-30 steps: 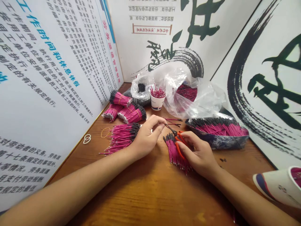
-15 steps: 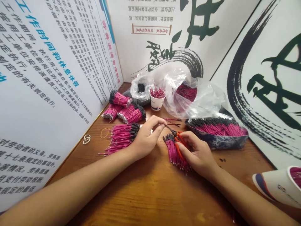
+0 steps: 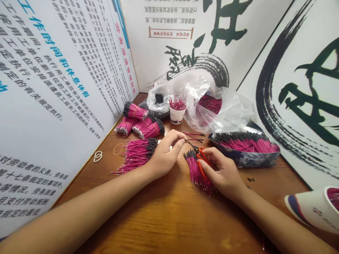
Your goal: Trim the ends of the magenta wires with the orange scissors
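My right hand [image 3: 222, 171] is closed round the orange handles of a pair of pliers [image 3: 202, 160], whose dark jaws point up and left. The jaw tips meet the fingertips of my left hand [image 3: 168, 151], which are pinched together; whatever is between them is too small to make out. Under the pliers lies a loose pile of pink wires with black ends [image 3: 194, 173]. Another spread of such wires [image 3: 135, 151] rests beside my left wrist. A few single wires [image 3: 194, 135] lie just beyond the jaws.
Banded wire bundles [image 3: 135, 111] are stacked at back left, near a paper cup of wires [image 3: 177, 114] and plastic bags [image 3: 230, 113]. A tray of wires [image 3: 246, 158] stands right; a larger cup [image 3: 309, 211] is at the right edge. Rubber bands [image 3: 97, 156] lie left.
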Tool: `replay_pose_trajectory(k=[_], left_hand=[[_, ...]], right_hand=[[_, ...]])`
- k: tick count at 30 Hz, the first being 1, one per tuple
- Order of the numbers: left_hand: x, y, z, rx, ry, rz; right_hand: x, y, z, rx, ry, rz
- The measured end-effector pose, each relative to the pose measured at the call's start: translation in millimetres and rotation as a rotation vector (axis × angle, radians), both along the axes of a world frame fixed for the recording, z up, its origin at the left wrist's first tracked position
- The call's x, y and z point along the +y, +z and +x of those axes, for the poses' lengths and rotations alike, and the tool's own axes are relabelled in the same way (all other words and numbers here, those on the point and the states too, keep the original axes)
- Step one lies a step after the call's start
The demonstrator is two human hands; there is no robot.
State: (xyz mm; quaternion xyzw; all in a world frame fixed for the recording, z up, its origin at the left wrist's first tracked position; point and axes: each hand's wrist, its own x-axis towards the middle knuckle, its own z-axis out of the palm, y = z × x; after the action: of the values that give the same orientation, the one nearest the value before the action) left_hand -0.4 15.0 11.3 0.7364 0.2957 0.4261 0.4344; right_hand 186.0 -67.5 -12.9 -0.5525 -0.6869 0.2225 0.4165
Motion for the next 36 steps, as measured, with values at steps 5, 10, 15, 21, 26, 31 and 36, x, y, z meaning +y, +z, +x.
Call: replay_pose_trajectory(k=[5, 10, 15, 21, 26, 31, 36], left_hand=[[-0.1, -0.6, 0.1, -0.004, -0.007, -0.016], [-0.3, -0.9, -0.6, -0.015, -0.019, -0.039], [-0.6, 0.0, 0.7, -0.064, -0.054, -0.134], [-0.8, -1.4, 1.1, -0.057, -0.048, -0.122], [-1.2, -1.5, 1.1, -0.083, -0.059, -0.127], [-2.5, -1.1, 1.8, -0.121, -0.067, -0.158], [-3.4, -1.5, 1.9, -0.146, -0.066, -0.163]], right_hand=[[0.1, 1.7, 0.0, 0.007, 0.007, -0.001], [0.1, 1.1, 0.0, 0.015, 0.017, -0.006], [-0.5, -0.3, 0.1, 0.014, 0.019, -0.006], [0.0, -1.0, 0.7, 0.013, 0.011, -0.009], [0.1, -0.4, 0.4, 0.020, 0.012, -0.004], [0.5, 0.0, -0.1, 0.020, 0.012, 0.000], [-1.5, -0.9, 0.6, 0.015, 0.020, -0.003]])
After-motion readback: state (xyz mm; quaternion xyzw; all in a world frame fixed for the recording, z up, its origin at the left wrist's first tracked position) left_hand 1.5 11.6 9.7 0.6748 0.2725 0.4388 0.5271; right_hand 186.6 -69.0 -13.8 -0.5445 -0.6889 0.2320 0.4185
